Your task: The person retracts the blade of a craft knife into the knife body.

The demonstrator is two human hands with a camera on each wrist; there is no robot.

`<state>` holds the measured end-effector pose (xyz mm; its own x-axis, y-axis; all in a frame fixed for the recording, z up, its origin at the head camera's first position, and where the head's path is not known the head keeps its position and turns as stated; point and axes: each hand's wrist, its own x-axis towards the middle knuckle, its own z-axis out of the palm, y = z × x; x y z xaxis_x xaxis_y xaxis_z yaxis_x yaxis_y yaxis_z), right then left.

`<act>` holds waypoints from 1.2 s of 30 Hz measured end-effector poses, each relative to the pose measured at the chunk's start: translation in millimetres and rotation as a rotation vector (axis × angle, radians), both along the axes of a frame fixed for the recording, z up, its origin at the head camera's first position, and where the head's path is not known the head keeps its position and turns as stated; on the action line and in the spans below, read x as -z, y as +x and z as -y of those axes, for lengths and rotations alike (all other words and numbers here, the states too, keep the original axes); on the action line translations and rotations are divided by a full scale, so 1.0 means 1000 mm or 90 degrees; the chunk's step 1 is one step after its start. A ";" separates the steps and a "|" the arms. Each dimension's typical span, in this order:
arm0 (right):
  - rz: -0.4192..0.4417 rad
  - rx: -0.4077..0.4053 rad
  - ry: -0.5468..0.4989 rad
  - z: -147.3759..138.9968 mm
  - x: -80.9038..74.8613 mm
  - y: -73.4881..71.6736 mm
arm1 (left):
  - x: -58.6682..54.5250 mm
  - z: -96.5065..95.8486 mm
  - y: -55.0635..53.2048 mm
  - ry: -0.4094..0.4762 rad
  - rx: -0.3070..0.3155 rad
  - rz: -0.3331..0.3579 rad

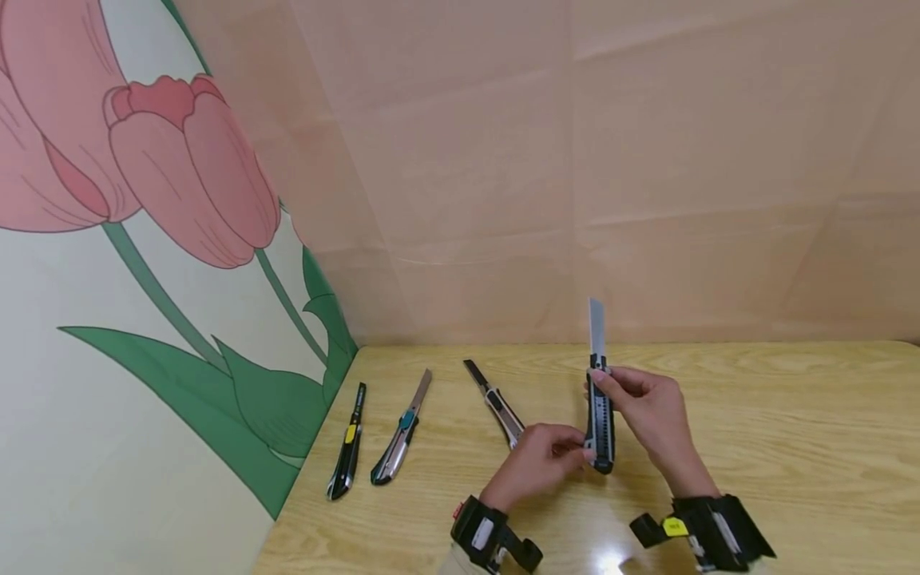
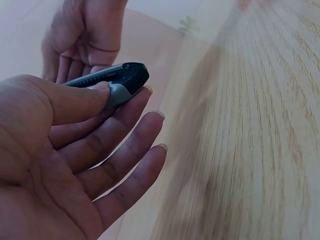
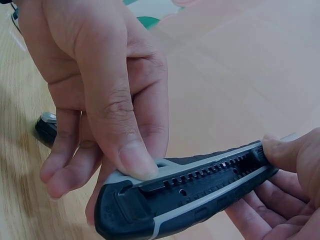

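Over the wooden table (image 1: 812,447), between both hands, a utility knife (image 1: 601,419) points blade (image 1: 596,326) up.
Its long axis runs nearly upright in the head view; the right hand (image 1: 650,411) pinches the handle near the blade, the left hand (image 1: 541,465) pinches the butt end, its outer fingers spread. Whether the right thumb sits on a slider is hard to tell.
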<state>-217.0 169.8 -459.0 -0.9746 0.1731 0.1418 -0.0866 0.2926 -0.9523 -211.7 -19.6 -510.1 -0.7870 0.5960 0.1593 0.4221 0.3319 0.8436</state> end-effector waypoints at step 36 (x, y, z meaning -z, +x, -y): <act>-0.023 0.005 0.043 0.005 -0.005 0.007 | 0.002 0.001 0.000 0.000 -0.013 0.016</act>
